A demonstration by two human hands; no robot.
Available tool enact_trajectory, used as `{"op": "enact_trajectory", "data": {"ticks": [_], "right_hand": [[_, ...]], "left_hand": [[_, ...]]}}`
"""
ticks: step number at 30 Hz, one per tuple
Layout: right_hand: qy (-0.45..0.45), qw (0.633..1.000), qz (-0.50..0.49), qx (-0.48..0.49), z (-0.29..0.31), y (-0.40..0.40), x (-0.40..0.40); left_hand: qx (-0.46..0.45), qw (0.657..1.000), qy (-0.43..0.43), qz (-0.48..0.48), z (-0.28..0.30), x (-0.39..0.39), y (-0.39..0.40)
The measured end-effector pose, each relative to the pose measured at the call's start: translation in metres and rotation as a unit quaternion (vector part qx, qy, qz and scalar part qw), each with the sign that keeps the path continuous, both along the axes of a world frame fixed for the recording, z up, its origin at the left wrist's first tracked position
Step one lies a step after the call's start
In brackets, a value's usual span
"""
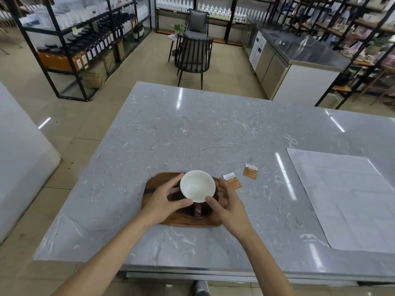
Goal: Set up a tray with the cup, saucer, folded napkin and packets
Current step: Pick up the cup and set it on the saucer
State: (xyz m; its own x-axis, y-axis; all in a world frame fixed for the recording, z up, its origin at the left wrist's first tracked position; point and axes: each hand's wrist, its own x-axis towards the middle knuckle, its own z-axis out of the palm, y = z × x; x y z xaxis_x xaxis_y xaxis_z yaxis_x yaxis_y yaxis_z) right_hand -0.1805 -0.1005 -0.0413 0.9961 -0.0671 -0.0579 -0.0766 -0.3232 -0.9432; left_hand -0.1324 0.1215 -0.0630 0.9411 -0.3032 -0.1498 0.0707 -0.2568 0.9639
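A cup (197,186), white inside and dark brown outside, stands on a dark saucer (192,213) on the wooden tray (154,186); its handle points toward me. My left hand (164,199) cups the cup's left side, thumb near the rim. My right hand (227,204) flanks the right side, thumb at the rim; whether the fingers touch is unclear. Two orange packets lie on the counter right of the tray: one packet (233,181) close to it, the other packet (250,171) farther right. No napkin shows on the tray.
The grey marble counter (192,129) stretches far back and right. A large pale sheet (346,195) lies flat at the right. Beyond the counter stand dark chairs (192,58), shelves of bottles and a steel cabinet.
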Motion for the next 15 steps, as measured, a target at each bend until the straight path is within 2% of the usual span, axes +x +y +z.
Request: {"op": "enact_trajectory", "data": {"ticks": [3,11,15], "right_hand": [[-0.003,0.998,0.052,0.021,-0.004,0.004,0.003],[-0.022,0.999,0.004,0.049,-0.014,0.014,0.001],[-0.016,0.999,0.016,0.033,-0.013,0.013,0.001]], "left_hand": [[-0.004,1.0,-0.003,0.002,-0.001,0.0,-0.001],[0.0,1.0,0.006,-0.025,-0.001,0.002,0.0],[-0.007,1.0,0.0,-0.004,-0.006,0.002,0.001]]}}
